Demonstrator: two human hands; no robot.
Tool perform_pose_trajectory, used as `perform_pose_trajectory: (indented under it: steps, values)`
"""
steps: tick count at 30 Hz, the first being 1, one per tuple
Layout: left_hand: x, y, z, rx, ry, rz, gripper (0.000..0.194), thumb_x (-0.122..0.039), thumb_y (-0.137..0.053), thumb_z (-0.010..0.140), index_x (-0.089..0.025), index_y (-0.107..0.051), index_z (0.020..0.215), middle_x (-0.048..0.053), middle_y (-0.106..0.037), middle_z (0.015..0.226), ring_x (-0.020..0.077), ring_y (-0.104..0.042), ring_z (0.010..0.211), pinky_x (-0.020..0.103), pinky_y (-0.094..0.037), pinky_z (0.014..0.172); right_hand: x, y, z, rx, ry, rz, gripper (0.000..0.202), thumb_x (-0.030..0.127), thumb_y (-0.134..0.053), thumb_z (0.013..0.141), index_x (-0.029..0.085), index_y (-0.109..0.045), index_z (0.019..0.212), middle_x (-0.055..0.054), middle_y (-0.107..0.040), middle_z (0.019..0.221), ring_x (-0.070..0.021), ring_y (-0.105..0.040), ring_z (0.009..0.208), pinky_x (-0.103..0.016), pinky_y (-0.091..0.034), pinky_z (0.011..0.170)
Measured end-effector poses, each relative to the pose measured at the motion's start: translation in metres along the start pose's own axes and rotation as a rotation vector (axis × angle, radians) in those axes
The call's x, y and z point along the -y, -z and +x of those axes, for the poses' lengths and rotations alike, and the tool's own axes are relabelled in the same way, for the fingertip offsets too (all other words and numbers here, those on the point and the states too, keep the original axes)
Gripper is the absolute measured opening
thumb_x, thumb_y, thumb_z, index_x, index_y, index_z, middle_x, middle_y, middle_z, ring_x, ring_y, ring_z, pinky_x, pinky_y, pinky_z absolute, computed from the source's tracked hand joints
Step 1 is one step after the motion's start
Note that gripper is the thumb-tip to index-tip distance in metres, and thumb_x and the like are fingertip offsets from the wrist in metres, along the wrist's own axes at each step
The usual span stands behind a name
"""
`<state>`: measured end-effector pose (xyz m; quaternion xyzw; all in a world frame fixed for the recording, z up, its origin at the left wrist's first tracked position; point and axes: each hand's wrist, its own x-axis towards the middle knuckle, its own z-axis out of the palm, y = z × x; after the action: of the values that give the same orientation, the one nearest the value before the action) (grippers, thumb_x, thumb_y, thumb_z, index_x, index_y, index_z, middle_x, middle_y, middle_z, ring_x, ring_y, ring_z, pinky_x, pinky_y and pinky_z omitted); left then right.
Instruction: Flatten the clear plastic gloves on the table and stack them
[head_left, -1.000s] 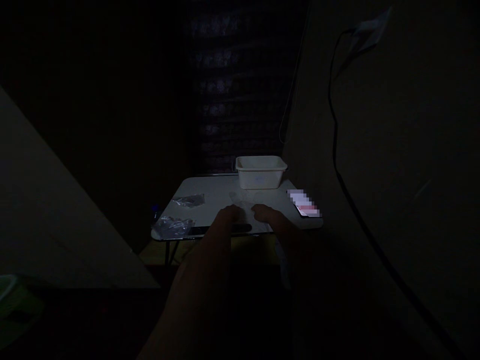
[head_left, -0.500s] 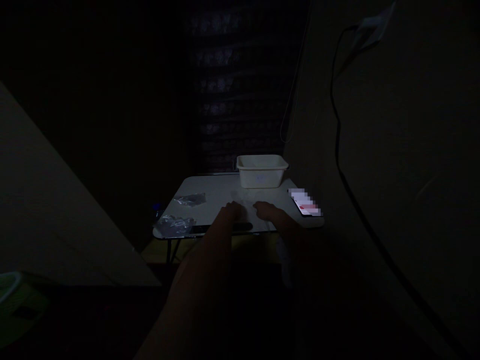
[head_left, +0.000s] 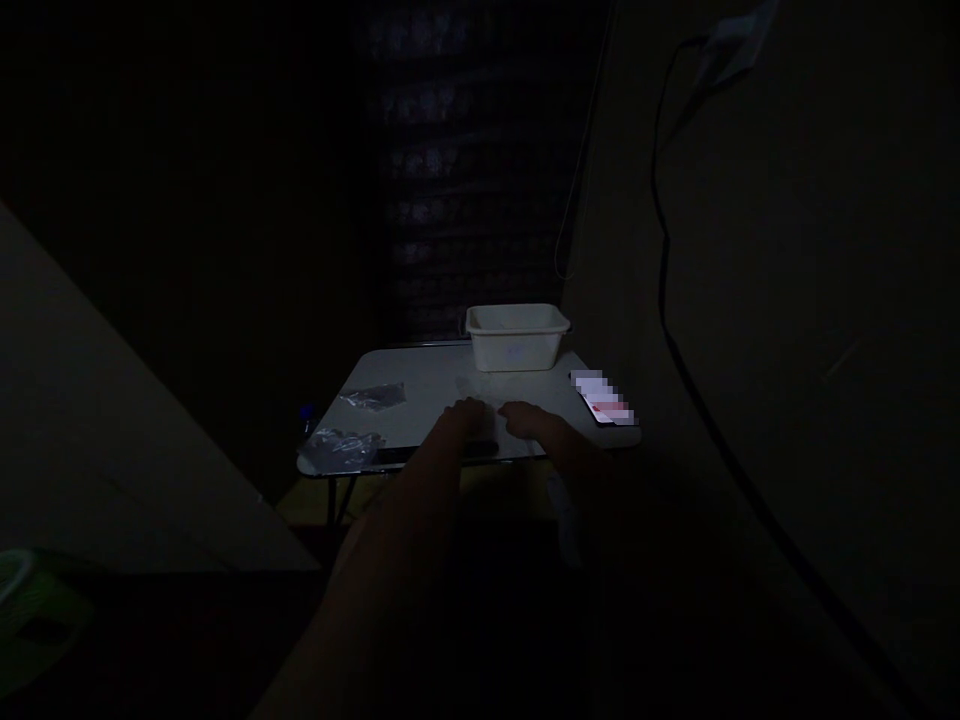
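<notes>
Both hands rest close together over the middle of a small white folding table (head_left: 427, 362). My left hand (head_left: 466, 412) has its fingers curled down on a piece of thin clear plastic (head_left: 471, 386), which is faint in the dark. Close by, my right hand (head_left: 519, 418) is closed in a pinch at the right side of this plastic. Whether it is a bag or a sheet I cannot tell. Dim light hides the fingertips. Behind the hands stands a white plastic tub (head_left: 517, 350), its inside mostly hidden.
Crumpled clear plastic bags (head_left: 341, 450) lie at the table's left, another flat clear bag (head_left: 375, 397) behind them. A lit phone (head_left: 602, 398) lies at the right edge. A black cable (head_left: 664, 260) runs down the right wall. A green basket (head_left: 41, 620) stands low left.
The whole view has shifted slightly, moving everything a little left and up. The right hand's fingertips sit slightly closer to the left hand. Tub, phone and bags keep their places on the table.
</notes>
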<state>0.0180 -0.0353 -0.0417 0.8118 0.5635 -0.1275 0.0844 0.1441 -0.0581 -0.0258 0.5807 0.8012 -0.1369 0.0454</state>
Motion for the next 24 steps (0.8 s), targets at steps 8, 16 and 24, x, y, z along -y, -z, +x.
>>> perform_pose_trajectory:
  steps: [8, 16, 24]
  values:
    - [-0.004, 0.005, -0.022, 0.020, -0.103, 0.005, 0.081, -0.048, -0.059, 0.057, -0.022, -0.023, 0.125, 0.013, -0.028, 0.130, 0.0307, -0.030, 0.114, 0.043, -0.031, 0.087, -0.028, -0.002, -0.002, -0.059, 0.014, 0.009, 0.045, 0.012, -0.040, 0.072, 0.018, -0.043, 0.116, -0.007, -0.044, 0.122, -0.0173, -0.044, 0.107, -0.026, -0.035, 0.085]
    - [-0.024, -0.008, -0.054, -0.035, -0.249, 0.129, 0.086, -0.028, -0.064, 0.059, -0.021, -0.012, 0.127, 0.017, -0.020, 0.132, 0.0345, -0.024, 0.116, 0.052, -0.029, 0.084, -0.036, 0.004, -0.003, -0.069, 0.028, 0.000, 0.044, 0.011, -0.039, 0.072, 0.012, -0.043, 0.117, -0.010, -0.044, 0.121, -0.0177, -0.041, 0.109, -0.025, -0.034, 0.087]
    - [-0.026, -0.008, -0.052, -0.083, -0.289, 0.123, 0.057, -0.021, -0.053, 0.067, -0.017, -0.027, 0.117, 0.016, -0.038, 0.117, 0.0289, -0.041, 0.104, 0.043, -0.040, 0.075, -0.028, 0.006, -0.004, -0.059, 0.067, -0.010, 0.043, 0.010, -0.040, 0.071, 0.008, -0.046, 0.114, -0.012, -0.046, 0.119, -0.0175, -0.042, 0.108, -0.022, -0.034, 0.086]
